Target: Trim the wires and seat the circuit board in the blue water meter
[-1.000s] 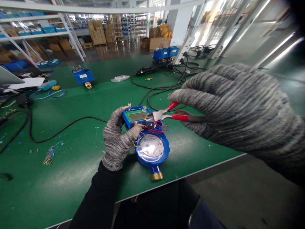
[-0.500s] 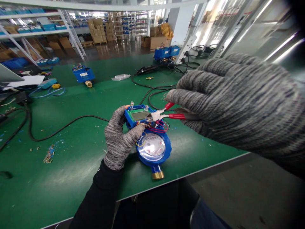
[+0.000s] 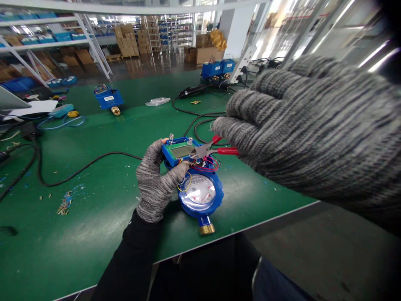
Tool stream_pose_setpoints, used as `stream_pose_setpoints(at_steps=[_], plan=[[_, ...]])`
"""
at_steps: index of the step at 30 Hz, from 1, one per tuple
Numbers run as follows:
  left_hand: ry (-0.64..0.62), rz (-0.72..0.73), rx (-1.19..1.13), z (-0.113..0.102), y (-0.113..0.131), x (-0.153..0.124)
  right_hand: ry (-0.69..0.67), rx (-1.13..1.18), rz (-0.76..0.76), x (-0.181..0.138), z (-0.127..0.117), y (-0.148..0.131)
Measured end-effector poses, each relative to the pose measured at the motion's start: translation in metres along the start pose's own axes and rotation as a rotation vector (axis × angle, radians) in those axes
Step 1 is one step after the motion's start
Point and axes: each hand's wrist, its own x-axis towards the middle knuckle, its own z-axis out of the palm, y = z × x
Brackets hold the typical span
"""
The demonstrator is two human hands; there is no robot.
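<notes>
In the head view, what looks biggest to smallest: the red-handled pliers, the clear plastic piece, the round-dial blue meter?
1. Round-dial blue meter
2. Red-handled pliers, partly hidden
3. Clear plastic piece, farther away

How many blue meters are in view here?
4: a held meter in the left hand, a back-left meter, and two back-right meters near the power strip. More may hide behind the right hand.

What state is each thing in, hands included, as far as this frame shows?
Left hand: gloved, closed on the display housing
Right hand: gloved, closed on the pliers
Pliers: handles spread, tips at the housing; bite unclear
Display housing: uncovered, screen exposed
Red wires: looped loosely outside
Meter dial: facing up, unobscured by either hand
Far blue unit: top open, wires showing
Plastic bag: lying crumpled
</notes>
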Motion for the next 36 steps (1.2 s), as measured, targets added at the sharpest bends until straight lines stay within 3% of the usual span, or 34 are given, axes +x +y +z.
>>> stream_pose_setpoints(at_steps=[10, 14, 19, 27, 30, 33, 36], plan=[[0.037, -0.052, -0.062, 0.002, -0.001, 0.000, 0.060, -0.091, 0.170, -0.016, 0.016, -0.019], [0.043, -0.063, -0.065, 0.002, 0.000, 0.000, 0.170, -0.047, 0.242, -0.023, 0.026, -0.026], [0.049, -0.068, -0.055, 0.004, 0.003, 0.001, 0.228, 0.083, 0.286, -0.031, 0.036, -0.028], [0.058, -0.091, -0.063, 0.003, 0.002, 0.000, 0.193, 0.321, 0.398, -0.034, 0.050, -0.034], [0.048, -0.076, -0.087, 0.003, 0.002, 0.000, 0.251, 0.503, 0.537, -0.034, 0.048, -0.030], [0.033, -0.061, -0.100, 0.003, 0.003, 0.000, 0.261, 0.525, 0.667, -0.035, 0.042, -0.021], [0.039, -0.062, -0.097, 0.004, 0.004, 0.000, 0.240, 0.516, 0.576, -0.038, 0.041, -0.013]])
